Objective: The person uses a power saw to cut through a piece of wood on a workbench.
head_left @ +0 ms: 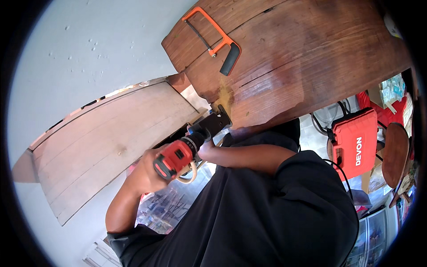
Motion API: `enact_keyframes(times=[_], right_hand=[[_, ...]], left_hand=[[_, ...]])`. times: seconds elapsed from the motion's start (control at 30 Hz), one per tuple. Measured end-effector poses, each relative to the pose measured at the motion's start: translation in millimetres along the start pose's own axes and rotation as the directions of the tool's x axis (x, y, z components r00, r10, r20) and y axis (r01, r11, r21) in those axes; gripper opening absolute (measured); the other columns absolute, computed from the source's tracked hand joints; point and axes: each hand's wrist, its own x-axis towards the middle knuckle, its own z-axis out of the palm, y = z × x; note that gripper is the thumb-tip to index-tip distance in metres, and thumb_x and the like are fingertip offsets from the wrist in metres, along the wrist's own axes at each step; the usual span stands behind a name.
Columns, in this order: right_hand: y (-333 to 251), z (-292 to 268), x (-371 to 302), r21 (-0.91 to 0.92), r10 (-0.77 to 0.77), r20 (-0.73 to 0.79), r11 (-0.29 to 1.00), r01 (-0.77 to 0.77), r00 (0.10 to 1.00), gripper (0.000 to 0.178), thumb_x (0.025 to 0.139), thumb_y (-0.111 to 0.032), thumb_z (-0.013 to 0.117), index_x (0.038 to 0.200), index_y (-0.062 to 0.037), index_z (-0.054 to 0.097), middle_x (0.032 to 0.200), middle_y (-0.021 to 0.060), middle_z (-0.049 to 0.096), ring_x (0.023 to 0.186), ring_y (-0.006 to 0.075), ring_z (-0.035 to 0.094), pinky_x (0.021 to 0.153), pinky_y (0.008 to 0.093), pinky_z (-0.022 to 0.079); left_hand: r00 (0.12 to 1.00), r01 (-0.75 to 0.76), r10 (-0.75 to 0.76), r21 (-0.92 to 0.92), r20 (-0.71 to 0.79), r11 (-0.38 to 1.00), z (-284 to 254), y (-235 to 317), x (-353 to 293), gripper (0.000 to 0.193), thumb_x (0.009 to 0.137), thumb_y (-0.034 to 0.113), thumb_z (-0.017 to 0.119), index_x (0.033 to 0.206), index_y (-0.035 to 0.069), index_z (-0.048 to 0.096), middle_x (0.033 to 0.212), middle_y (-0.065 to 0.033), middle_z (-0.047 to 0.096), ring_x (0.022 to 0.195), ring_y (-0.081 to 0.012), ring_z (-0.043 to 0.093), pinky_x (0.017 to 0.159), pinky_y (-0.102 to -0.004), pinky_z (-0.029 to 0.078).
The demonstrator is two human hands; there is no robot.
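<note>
Currently, the left hand (147, 172) grips a red drill (176, 156), its black front attachment (212, 124) at the edge of the wooden worktop (275, 58), beside sawdust (225, 95). The right hand (206, 151) is close by, its grasp hidden; a kick or slip could injure it.

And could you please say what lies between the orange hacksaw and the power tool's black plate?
A patch of yellowish-brown powder, apparently sawdust, on the wooden tabletop; the head view shows it.

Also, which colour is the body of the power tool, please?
The power tool's body is red with black parts, seen best in the head view.
</note>
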Motion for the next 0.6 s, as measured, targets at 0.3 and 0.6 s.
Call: enact_keyframes(times=[0.3, 0.6], right_hand=[[2.5, -20.4, 13.9, -0.064, -0.108, 0.026, 0.992, 0.110, 0.994, 0.020, 0.094, -0.030, 0.070, 0.088, -0.0133, 0.062, 0.080, 0.0014, 0.067, 0.074, 0.0163, 0.066, 0.070, 0.0329, 0.054], [-11.2, 3.8, -9.5, -0.046, 0.071, 0.066, 0.997, -0.068, 0.995, 0.006, 0.095, -0.019, 0.062, 0.098, -0.0173, 0.057, 0.093, -0.0029, 0.058, 0.089, 0.0107, 0.057, 0.081, 0.0323, 0.050]], left_hand=[[0.999, 0.025, -0.024, -0.023, 0.045, 0.999, -1.5, 2.0, 11.1, 0.033, 0.067, 0.001, 0.071, 0.099, -0.001, 0.063, 0.077, -0.0114, 0.064, 0.068, -0.0198, 0.056, 0.069, -0.0323, 0.050], [0.999, 0.032, -0.033, 0.039, 0.018, 0.999, -3.5, 7.4, 3.7, 0.041, 0.066, 0.001, 0.070, 0.106, -0.001, 0.063, 0.081, -0.0153, 0.066, 0.070, -0.0262, 0.058, 0.073, -0.0337, 0.051]])
